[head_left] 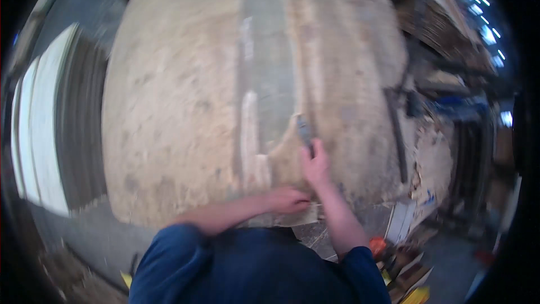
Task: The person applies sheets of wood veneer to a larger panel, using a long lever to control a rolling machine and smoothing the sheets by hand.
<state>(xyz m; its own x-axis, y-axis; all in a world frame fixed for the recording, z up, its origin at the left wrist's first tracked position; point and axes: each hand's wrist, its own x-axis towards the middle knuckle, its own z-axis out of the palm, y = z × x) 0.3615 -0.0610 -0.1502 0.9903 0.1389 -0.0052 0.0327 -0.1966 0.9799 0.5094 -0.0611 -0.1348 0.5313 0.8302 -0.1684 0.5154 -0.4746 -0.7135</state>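
Observation:
In my right hand point(315, 163) is a slim grey knife-like tool point(304, 129), its far tip by the right edge of a grey-green strip point(273, 73). Blur hides its exact kind. The strip runs lengthwise down the middle of a large tan wood sheet point(174, 90), and its right edge bends inward near me. Along its left side lies a narrow pale wood piece point(249, 124). My left hand point(289, 200) is closed low over the sheet's near edge, left of my right forearm. Whatever its fingers hold, if anything, cannot be made out.
Large pale boards point(42, 129) stand stacked at the left. Beyond the sheet's right edge are a dark bar point(397, 141) and broken wood scraps point(430, 157). An orange object point(378, 246) and more offcuts lie at the lower right, beside my right sleeve.

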